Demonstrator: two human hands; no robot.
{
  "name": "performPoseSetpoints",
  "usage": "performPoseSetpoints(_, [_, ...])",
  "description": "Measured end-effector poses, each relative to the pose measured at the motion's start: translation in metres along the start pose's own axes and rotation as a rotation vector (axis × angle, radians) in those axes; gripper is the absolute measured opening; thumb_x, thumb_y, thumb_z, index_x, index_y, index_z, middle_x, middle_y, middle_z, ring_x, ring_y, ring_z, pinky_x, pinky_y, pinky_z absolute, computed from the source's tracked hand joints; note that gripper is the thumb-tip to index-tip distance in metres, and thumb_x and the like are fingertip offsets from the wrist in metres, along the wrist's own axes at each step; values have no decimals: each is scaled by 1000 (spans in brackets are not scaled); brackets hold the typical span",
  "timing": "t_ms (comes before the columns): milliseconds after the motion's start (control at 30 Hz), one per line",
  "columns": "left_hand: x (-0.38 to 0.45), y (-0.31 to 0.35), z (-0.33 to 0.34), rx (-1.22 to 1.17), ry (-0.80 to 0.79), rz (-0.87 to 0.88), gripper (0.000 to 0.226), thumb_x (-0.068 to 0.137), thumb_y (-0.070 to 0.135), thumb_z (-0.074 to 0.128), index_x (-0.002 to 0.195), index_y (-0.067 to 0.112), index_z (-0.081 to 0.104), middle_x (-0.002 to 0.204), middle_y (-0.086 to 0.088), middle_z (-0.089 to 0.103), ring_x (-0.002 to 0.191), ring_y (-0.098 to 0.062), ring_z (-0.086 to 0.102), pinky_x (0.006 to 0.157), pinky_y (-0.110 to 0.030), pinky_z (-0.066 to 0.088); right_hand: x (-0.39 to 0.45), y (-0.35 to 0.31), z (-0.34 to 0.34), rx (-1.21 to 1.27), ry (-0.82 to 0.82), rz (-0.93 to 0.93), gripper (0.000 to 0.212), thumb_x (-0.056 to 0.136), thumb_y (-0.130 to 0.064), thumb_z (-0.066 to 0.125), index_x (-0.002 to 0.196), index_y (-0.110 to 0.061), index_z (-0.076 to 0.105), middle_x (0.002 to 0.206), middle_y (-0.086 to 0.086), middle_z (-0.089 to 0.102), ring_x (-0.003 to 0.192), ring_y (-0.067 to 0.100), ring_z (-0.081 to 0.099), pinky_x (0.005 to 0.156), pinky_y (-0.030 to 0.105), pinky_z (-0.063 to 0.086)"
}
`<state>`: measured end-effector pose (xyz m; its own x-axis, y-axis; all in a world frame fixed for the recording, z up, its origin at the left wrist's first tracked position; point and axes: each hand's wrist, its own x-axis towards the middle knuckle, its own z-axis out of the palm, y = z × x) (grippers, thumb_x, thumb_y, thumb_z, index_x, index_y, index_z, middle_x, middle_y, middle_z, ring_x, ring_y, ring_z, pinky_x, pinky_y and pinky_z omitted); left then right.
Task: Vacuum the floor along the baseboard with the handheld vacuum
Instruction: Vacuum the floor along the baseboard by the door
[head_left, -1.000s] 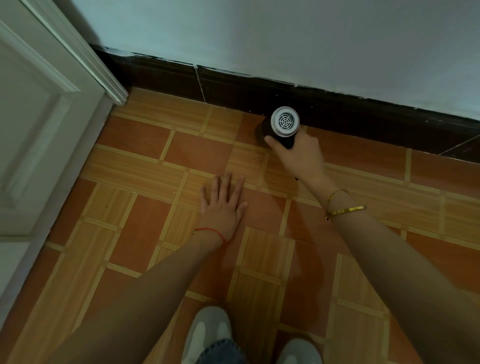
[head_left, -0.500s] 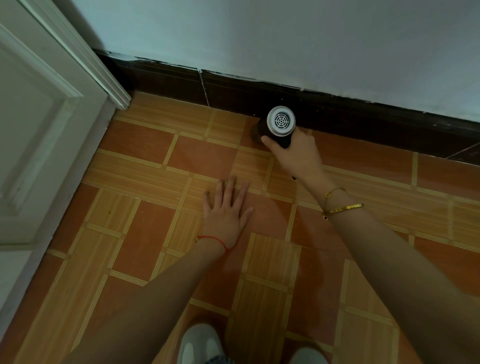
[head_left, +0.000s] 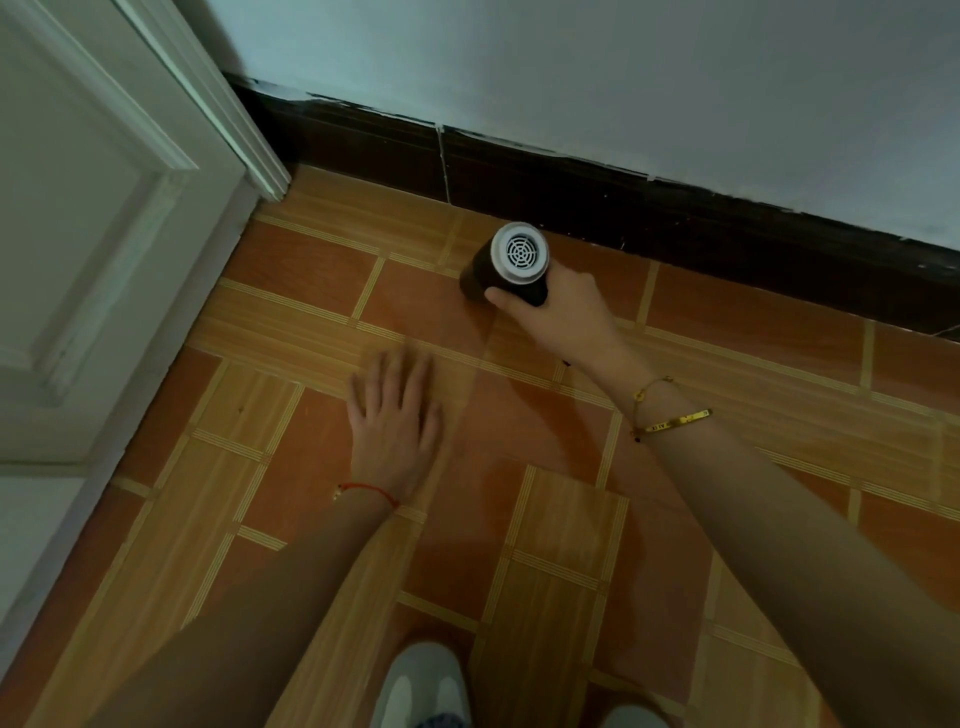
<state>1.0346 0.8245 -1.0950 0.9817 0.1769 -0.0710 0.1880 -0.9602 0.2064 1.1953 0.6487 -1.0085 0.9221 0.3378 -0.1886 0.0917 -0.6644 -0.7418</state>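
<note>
The handheld vacuum (head_left: 511, 262) is a dark cylinder with a round white grille end facing up at me; its lower end points down at the orange tiled floor (head_left: 415, 306), close to the dark baseboard (head_left: 649, 215). My right hand (head_left: 563, 312) grips the vacuum's body from the right, thumb across its front. My left hand (head_left: 395, 421) lies flat on the floor tiles with fingers straight and spread, below and left of the vacuum; it looks blurred.
A white panelled door (head_left: 83, 249) and its frame (head_left: 228, 130) stand at the left, meeting the baseboard in the corner. A pale wall (head_left: 623, 78) rises above the baseboard. My white shoes (head_left: 421, 686) show at the bottom edge.
The vacuum and my right hand have moved left along the baseboard toward the door corner. My left hand has shifted left over the floor with them.
</note>
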Motion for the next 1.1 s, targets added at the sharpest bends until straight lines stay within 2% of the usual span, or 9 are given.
performPoseSetpoints(133, [0,-21,-6,5,40,-116,58,101,44,27,154,22,21,160,-7,25,151,-29,13,122,-59,7,5,-10,8,-57,100,27,70,84,-59,64,138,-17,50,125,4,67,114,25,62,90,43,54])
performPoseSetpoints(233, [-3,-35,-6,-12,62,-191,57,102,42,29,154,22,20,161,-7,23,151,-30,13,122,-59,7,6,-17,21,-39,58,3,68,83,-59,64,136,-18,51,123,3,68,113,22,63,90,40,54])
performPoseSetpoints(400, [-10,-57,-2,-43,127,-281,54,102,36,37,153,19,25,157,-10,28,149,-31,17,121,-60,10,4,-32,51,43,-137,-102,60,84,-54,68,132,-20,56,120,-4,68,106,5,59,85,17,47])
performPoseSetpoints(500, [-13,-62,-1,-57,164,-308,51,102,33,38,150,17,30,156,-11,32,148,-30,20,121,-59,12,8,-40,61,36,-161,-133,61,84,-54,67,135,-22,54,123,-6,66,111,6,59,79,7,39])
performPoseSetpoints(567, [-13,-63,0,-63,181,-317,49,102,32,37,148,15,34,155,-10,33,148,-30,21,121,-58,11,12,-45,65,14,-118,-138,61,84,-55,66,134,-22,55,122,-6,67,110,9,60,79,12,45])
performPoseSetpoints(633, [-12,-62,2,-64,186,-328,49,101,33,37,148,15,35,155,-10,34,148,-29,21,121,-57,11,17,-50,66,10,-43,-131,60,84,-54,66,133,-20,55,121,-3,68,108,14,63,82,24,52])
performPoseSetpoints(767, [-12,-64,3,-48,201,-328,50,101,33,36,147,16,36,153,-9,35,146,-29,25,121,-57,13,32,-61,70,-21,66,-91,63,86,-54,65,134,-17,52,122,2,68,108,19,64,83,34,55])
performPoseSetpoints(867, [-11,-65,2,-46,192,-333,51,100,35,33,147,17,36,154,-8,35,147,-28,24,121,-56,12,41,-70,79,-9,32,-98,63,85,-55,65,134,-18,51,123,1,67,110,20,63,85,38,55])
performPoseSetpoints(1100, [-11,-66,0,-55,172,-331,51,100,35,32,149,19,34,155,-7,33,148,-28,22,121,-56,11,51,-93,115,27,-211,-219,59,82,-57,67,126,-19,59,116,-4,68,107,13,63,91,37,54])
